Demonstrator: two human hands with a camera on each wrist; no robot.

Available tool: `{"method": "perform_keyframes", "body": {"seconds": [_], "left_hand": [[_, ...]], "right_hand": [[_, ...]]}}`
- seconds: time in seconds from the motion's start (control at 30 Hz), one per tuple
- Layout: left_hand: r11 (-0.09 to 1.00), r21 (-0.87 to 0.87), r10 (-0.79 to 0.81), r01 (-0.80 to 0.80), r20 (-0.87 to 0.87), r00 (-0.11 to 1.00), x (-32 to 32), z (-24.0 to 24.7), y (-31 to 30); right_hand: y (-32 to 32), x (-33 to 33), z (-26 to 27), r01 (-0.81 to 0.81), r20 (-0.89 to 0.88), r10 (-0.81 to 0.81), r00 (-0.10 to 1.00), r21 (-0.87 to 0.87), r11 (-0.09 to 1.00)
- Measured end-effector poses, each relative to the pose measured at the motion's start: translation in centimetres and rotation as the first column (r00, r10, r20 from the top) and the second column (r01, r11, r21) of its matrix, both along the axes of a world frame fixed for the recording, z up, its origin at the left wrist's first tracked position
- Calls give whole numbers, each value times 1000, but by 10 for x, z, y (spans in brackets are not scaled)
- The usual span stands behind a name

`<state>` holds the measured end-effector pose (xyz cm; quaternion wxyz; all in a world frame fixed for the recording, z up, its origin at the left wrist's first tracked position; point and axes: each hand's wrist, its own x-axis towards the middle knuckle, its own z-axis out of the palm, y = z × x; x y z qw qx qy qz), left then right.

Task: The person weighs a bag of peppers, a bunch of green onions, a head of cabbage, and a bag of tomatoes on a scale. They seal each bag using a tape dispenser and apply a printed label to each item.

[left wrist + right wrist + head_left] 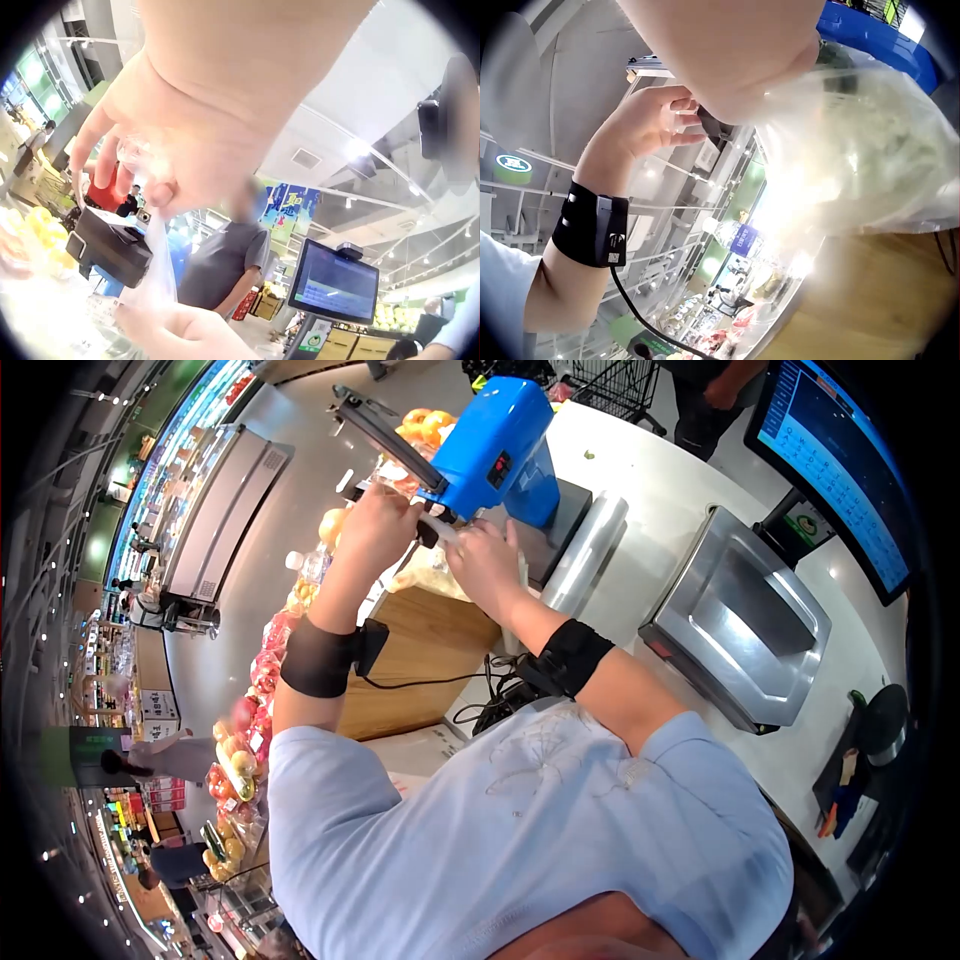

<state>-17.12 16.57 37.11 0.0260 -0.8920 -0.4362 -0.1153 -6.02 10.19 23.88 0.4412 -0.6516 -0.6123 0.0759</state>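
A clear plastic bag (885, 150) of pale green produce hangs under my right hand (487, 568) in the right wrist view. My left hand (378, 528) grips the twisted top of the bag, its fingers curled round crumpled film in the left wrist view. Lower on the bag's neck, my right hand pinches the plastic. Both hands are at the near end of a blue bag-sealing machine (500, 445), one on either side of its black head (112, 251). The right hand's fingertips are mostly hidden in the right wrist view.
To the right lie a roll of clear film (590, 555), a steel scale (745, 615) and a monitor (840, 470). Bagged fruit (265, 670) and a water bottle (739, 236) line the left side. Black cables (490, 695) hang by the wooden panel (430, 650). A person (225, 259) stands beyond.
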Motion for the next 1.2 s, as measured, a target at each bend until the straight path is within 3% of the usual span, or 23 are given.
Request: {"method": "perform_keyframes", "body": {"seconds": [0.1,0.17,0.2,0.27,0.47,0.6,0.67,0.73,0.77,0.8,0.87,0.93,0.97,1.03,1.07,1.13,1.2], "left_hand": [[998,6,63,-63,47,997,-5,0,2],[941,-217,282,-260,80,956,-1,4,3],[939,-217,290,-267,82,954,-3,4,4],[887,-385,358,-255,223,907,-7,3,7],[875,-416,379,-248,268,885,-16,-11,27],[842,-456,424,-287,231,876,-18,-13,32],[822,-524,411,-222,277,869,-28,-23,46],[813,-514,428,-273,210,879,-16,-6,28],[943,-294,236,-156,261,936,-16,-12,25],[998,-60,38,-23,264,964,-18,-20,20],[953,295,-95,67,82,992,4,-5,-12],[952,284,-132,113,47,990,22,12,-38],[954,277,-134,114,55,989,27,14,-39],[991,6,-133,135,245,960,41,18,-40],[990,-2,-136,141,259,956,50,25,-43],[943,-299,-67,149,266,962,73,44,-50],[915,-309,-165,258,297,940,90,42,-42]], "right_hand": [[12,-6,-4,12,-13,-12,1000,47,999],[17,-10,-4,22,-29,-20,999,64,998],[19,-11,-3,2,14,-2,1000,32,999],[25,-14,-2,-23,58,22,998,1,1000],[37,-22,-7,-41,105,46,993,-52,998],[38,-19,-7,-30,111,27,993,28,999],[38,-14,-6,-33,116,26,993,58,998],[37,-5,-6,-143,185,157,970,-91,986],[33,0,-6,-141,241,161,957,-101,985],[29,7,-3,-139,244,158,957,-95,986],[20,21,-2,-246,272,261,926,-88,965],[7,41,6,-285,182,308,934,-140,948],[-2,53,7,-358,105,365,925,-78,930],[-21,79,21,-485,-69,482,874,-48,873],[-27,90,24,-479,-62,476,877,-63,875],[-34,113,31,-465,12,473,881,-158,871],[-45,139,42,-452,11,463,886,-198,870]]}}
